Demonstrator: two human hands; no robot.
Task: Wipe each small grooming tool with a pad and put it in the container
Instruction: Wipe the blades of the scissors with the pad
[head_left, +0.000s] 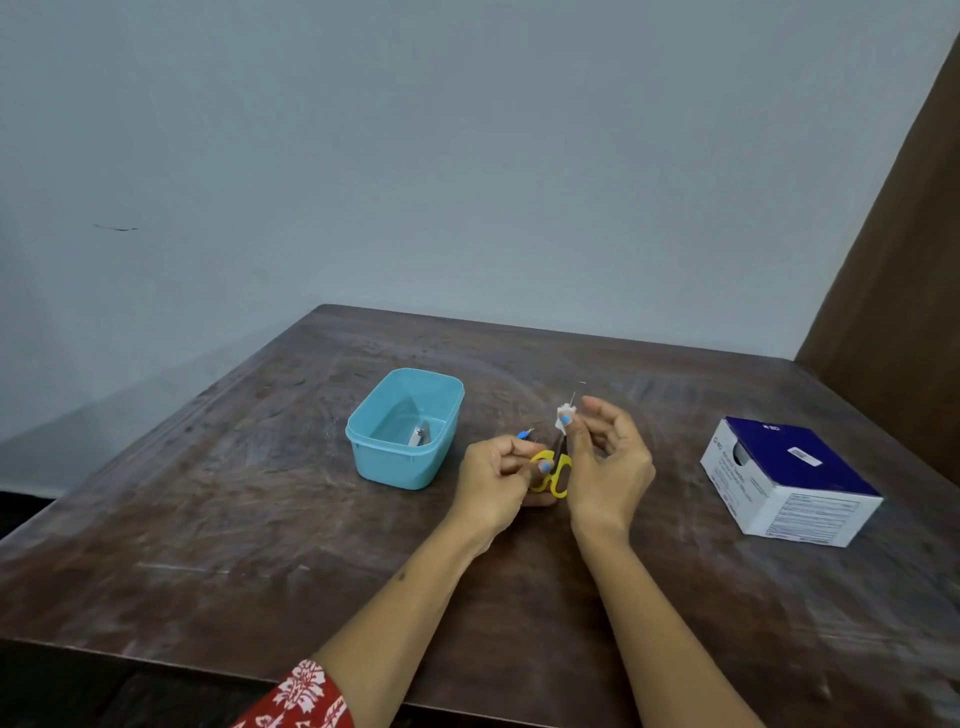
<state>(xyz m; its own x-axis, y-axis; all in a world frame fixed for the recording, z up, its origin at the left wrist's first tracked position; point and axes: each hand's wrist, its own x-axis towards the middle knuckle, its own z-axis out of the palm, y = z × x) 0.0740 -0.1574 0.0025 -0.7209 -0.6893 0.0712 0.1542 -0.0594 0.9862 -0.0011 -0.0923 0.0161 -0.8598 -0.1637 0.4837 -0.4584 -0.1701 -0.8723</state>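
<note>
- Sitting toward the left of the dark wooden table (260, 519), a light blue container (363, 447) is lying open-topped, with a small metal grooming tool (418, 436) resting on its floor.
- Curling just right of the container, the left hand (493, 483) is gripping the yellow handles of the scissors (553, 470), its fingers (543, 466) closed round the loops; a small blue-tipped thing (525, 433) is poking out above this hand, too small to identify.
- Pinching a white pad (563, 420) around the scissor blades, the right hand (608, 462) is holding it between thumb and forefinger, the other fingers hanging loosely spread.
- Standing well apart on the right, a white and dark blue box (789, 483) is resting on the table.
- Showing at the bottom edge, a red patterned sleeve (306, 696) is covering the left upper arm.
</note>
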